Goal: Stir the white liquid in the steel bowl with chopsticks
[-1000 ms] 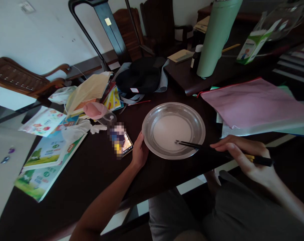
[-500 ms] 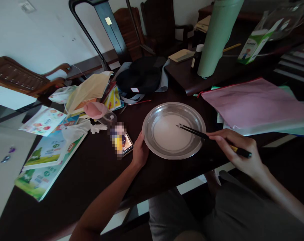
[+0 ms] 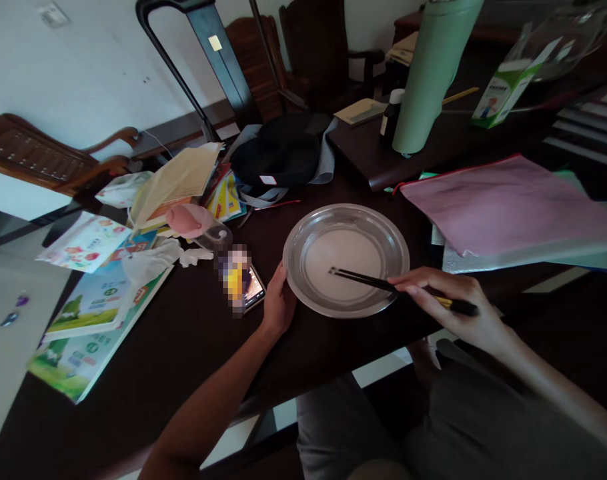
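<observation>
My left hand (image 3: 278, 303) rests open against the rim of the metal plate (image 3: 346, 212), steadying it on the surface. My right hand (image 3: 458, 308) fingers pinch 2 chopsticks (image 3: 363, 280), tips inside the plate.

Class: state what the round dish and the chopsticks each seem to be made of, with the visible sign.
Dish: looks like stainless steel, polished; its rim shines grey and mirrors light. Chopsticks: dark, matte, with a yellow band near the right hand; probably lacquered wood or plastic, unclear which.

Print on children's books (image 3: 91, 303), green box (image 3: 503, 93); too small to read
</observation>
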Motion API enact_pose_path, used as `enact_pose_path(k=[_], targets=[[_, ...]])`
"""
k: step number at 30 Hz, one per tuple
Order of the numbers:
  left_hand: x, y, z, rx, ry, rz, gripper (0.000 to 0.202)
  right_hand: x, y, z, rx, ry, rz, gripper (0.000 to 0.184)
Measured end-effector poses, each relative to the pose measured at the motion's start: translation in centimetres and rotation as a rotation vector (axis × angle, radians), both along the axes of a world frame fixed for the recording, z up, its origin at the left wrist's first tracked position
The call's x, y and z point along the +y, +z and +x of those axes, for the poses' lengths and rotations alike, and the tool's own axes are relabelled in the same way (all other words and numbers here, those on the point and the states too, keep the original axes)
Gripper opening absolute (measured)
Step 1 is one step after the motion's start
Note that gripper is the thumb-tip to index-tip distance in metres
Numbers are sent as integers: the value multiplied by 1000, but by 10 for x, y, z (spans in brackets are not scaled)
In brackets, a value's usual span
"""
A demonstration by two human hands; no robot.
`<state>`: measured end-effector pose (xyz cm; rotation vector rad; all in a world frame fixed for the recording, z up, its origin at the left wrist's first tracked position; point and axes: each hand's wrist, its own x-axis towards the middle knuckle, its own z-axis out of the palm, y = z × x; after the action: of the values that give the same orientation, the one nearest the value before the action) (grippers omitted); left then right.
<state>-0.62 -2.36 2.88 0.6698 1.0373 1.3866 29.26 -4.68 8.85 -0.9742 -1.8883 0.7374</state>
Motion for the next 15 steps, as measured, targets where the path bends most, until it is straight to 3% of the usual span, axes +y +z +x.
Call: enact_pose_path(k=[5, 11, 15], targets=[[0, 0, 0, -4, -2, 1, 36, 8, -11, -2, -37, -30, 44, 14], [0, 0, 0, -5, 2, -1, 35, -6, 3, 18, -53, -264, 23, 20], [0, -1, 0, -5, -3, 3, 35, -14, 11, 23, 5, -242, -40, 29]])
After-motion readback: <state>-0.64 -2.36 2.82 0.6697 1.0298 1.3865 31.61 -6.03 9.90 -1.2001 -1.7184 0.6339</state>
